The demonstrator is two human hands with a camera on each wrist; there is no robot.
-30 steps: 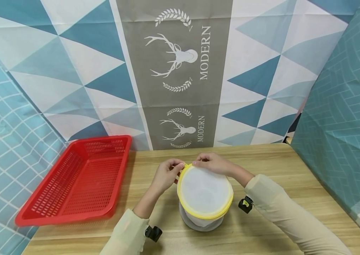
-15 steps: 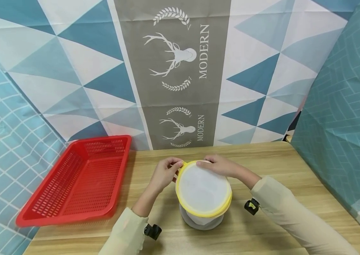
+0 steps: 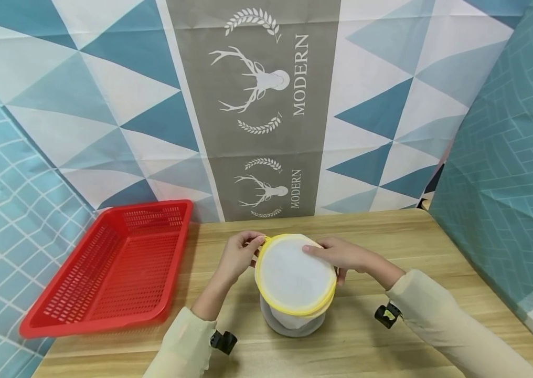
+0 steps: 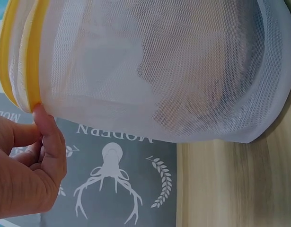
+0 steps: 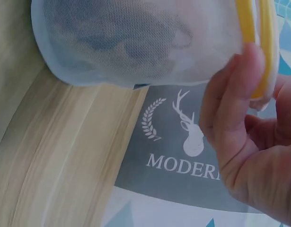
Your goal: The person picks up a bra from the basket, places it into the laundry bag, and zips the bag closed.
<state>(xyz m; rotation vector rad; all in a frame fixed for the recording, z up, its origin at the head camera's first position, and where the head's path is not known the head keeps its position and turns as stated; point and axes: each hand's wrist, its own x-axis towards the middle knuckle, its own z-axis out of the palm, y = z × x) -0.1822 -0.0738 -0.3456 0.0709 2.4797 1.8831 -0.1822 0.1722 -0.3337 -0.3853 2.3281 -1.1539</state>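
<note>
A round white mesh laundry bag (image 3: 297, 273) with yellow trim stands upright on the table, its white top lying over the opening. Through the mesh side (image 4: 183, 71) something dark and brownish shows, too blurred to name. At the far left of the rim my left hand (image 3: 237, 258) pinches the yellow edge between thumb and fingers. My right hand (image 3: 344, 255) grips the rim at the far right, thumb on the white top and fingers below the yellow trim (image 5: 249, 28). The bag's grey-looking base (image 3: 290, 328) rests on the wood.
A red perforated plastic basket (image 3: 120, 273) stands to the left, near the tiled-pattern side cloth. Behind the wooden table (image 3: 389, 236) hangs a patterned backdrop (image 3: 266, 105) with deer heads. A small black camera (image 3: 386, 315) is on each wrist.
My right hand has slid rightward and slightly nearer along the yellow rim, away from the left hand. The left hand keeps its pinch; the bag sits slightly further left in view.
</note>
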